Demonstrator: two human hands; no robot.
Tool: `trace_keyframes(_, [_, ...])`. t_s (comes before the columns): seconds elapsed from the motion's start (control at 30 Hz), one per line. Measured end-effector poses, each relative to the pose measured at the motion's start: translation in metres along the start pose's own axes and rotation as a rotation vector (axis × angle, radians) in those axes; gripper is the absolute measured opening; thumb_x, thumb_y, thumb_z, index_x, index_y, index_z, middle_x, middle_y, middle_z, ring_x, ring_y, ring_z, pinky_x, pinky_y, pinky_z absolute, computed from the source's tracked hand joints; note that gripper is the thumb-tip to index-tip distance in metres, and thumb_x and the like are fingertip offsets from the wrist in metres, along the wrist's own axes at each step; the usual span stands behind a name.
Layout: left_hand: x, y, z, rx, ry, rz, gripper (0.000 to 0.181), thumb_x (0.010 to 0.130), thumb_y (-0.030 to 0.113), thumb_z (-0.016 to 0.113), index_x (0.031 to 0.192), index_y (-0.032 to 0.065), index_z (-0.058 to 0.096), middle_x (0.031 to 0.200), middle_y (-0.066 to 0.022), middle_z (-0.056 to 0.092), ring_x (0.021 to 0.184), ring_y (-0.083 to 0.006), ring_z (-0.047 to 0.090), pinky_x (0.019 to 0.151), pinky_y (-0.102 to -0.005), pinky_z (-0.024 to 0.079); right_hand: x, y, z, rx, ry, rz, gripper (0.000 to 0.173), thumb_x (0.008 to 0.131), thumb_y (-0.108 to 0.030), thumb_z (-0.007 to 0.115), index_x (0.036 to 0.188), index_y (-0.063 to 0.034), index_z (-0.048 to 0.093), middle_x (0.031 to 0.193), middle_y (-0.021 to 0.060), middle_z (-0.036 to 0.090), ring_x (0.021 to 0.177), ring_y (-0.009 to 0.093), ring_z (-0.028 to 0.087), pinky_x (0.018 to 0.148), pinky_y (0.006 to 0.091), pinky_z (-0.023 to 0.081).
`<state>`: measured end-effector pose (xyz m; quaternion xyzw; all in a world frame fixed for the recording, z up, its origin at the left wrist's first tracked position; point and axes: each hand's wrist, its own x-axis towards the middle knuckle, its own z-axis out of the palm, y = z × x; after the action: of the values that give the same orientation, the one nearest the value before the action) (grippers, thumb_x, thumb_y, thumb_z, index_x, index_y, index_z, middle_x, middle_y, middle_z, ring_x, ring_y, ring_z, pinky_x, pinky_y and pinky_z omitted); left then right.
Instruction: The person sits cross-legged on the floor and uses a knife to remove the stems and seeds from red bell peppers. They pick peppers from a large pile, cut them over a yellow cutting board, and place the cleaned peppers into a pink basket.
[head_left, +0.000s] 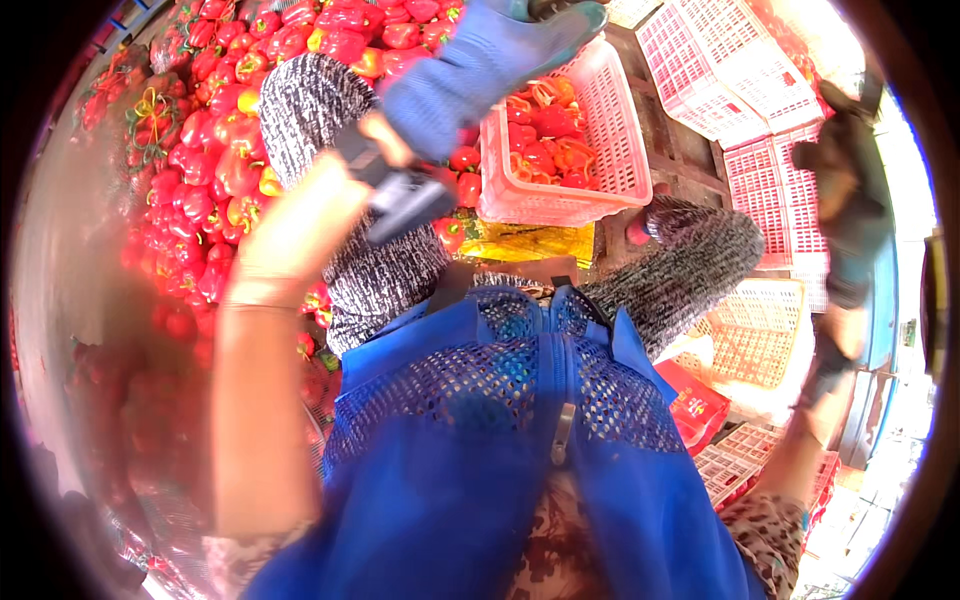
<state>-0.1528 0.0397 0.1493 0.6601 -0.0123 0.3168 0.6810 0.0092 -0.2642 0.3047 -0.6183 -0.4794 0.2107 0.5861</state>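
Note:
My left hand (487, 71), in a blue knitted glove with darker fingertips, reaches across the far left corner of a pink plastic crate (566, 208). Its fingertips run past the top of the view, so whether it grips anything is hidden. A dark device is strapped to that wrist. Inside the crate lie red bell peppers (551, 139), some with orange patches. Far out to the right, my right hand (851, 165) is raised in a dark glove, badly blurred; its grasp is unclear. A large heap of red bell peppers (232, 161) spreads along my left side.
Stacked pink and white crates (735, 75) stand at the far right. An open pale crate (757, 330) sits beside my right knee, near a red bag (694, 405) bearing writing. Mesh sacks (150, 112) lie at left. Yellow sheeting (532, 241) is in front of the crate.

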Motion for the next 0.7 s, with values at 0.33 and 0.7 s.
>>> trace_keyframes(0.33, [-0.058, -0.228, -0.045, -0.714, 0.696, -0.666, 0.023, 0.093, 0.03, 0.055, 0.098, 0.008, 0.057, 0.094, -0.0103, 0.068, 0.094, -0.0262, 0.065, 0.082, -0.0391, 0.054, 0.056, 0.201, 0.11, 0.751, 0.259, 0.148, 0.035, 0.093, -0.02, 0.053, 0.116, 0.0042, 0.059, 0.099, 0.0152, 0.063, 0.079, 0.024, 0.068, 0.073, 0.0412, 0.059])
trace_keyframes(0.7, [-0.133, -0.308, -0.035, 1.241, -0.622, -1.03, 0.032, 0.083, 0.029, 0.061, 0.107, 0.008, 0.066, 0.106, -0.019, 0.068, 0.102, -0.0335, 0.066, 0.085, -0.0449, 0.052, 0.056, 0.243, 0.101, 0.617, 0.46, 0.505, 0.034, 0.09, -0.02, 0.053, 0.112, 0.0042, 0.063, 0.082, 0.0088, 0.059, 0.063, 0.019, 0.063, 0.064, 0.0312, 0.055])
